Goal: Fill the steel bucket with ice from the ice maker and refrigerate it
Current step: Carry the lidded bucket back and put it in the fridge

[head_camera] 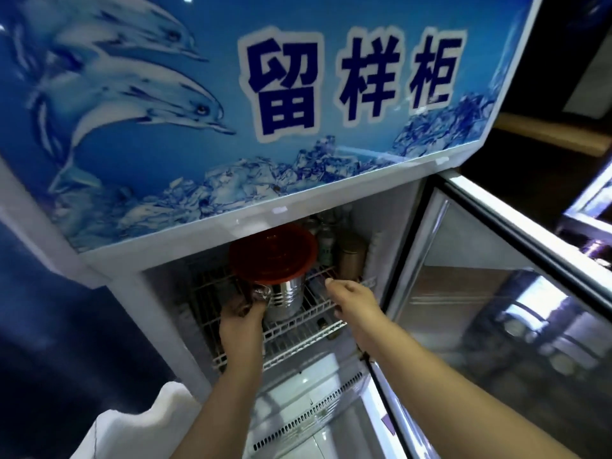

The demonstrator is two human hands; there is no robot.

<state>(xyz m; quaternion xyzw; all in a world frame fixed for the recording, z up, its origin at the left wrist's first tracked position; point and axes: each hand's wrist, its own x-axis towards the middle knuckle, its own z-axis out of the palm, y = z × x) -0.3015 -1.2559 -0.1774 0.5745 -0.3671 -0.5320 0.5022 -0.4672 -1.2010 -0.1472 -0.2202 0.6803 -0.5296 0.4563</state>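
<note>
Steel bucket [286, 298] stands upright on the white wire shelf [298, 329] inside the open fridge [126, 293], red lid [273, 256] sitting on top of it, bottles [326, 243] and a gold can [351, 260] behind and to its right. Left hand [241, 326] is just left of the bucket, fingers curled round a clear item [261, 293] that touches the bucket wall; can't tell what that item is. Right hand [354, 301] hovers over the shelf right of the bucket, fingers loosely spread, gripping nothing, with the glass door [496, 326] swung open at right.
</note>
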